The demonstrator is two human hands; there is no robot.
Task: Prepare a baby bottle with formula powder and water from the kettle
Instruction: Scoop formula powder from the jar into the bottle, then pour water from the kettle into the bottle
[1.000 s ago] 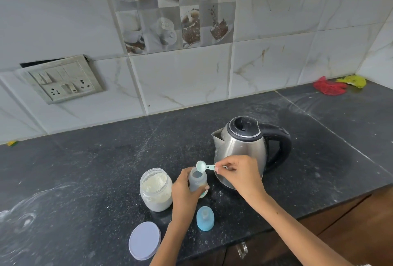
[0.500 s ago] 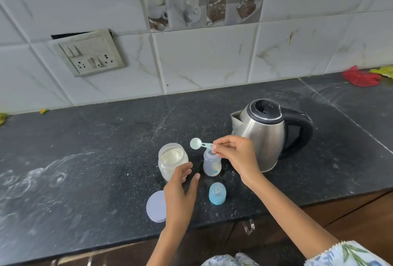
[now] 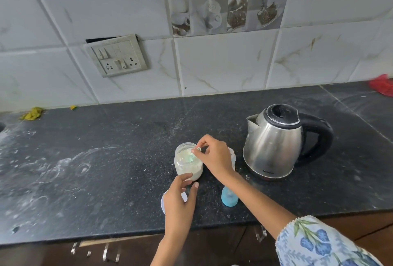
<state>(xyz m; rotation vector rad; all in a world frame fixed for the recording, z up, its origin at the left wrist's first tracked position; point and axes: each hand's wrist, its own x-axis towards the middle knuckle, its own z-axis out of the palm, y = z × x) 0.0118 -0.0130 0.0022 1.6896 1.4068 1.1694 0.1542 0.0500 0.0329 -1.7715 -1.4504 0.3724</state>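
An open glass jar of white formula powder (image 3: 187,169) stands on the dark counter (image 3: 106,170). My right hand (image 3: 214,159) pinches the handle of a small pale green scoop (image 3: 191,156), whose bowl is down inside the jar. My left hand (image 3: 179,199) touches the jar's near side with its fingertips. The clear baby bottle (image 3: 232,156) stands just right of the jar, mostly hidden behind my right hand. Its blue cap (image 3: 229,198) lies on the counter in front. A steel kettle (image 3: 274,144) with a black handle stands to the right, lid closed.
The jar's white lid (image 3: 163,204) lies near the counter's front edge, half under my left hand. A switch panel (image 3: 117,56) is on the tiled wall. A red cloth (image 3: 382,85) sits far right, yellow scraps (image 3: 32,114) far left.
My right hand carried the scoop from over the bottle leftwards and lowered it into the powder jar. My left hand let go of the bottle and went to the jar.
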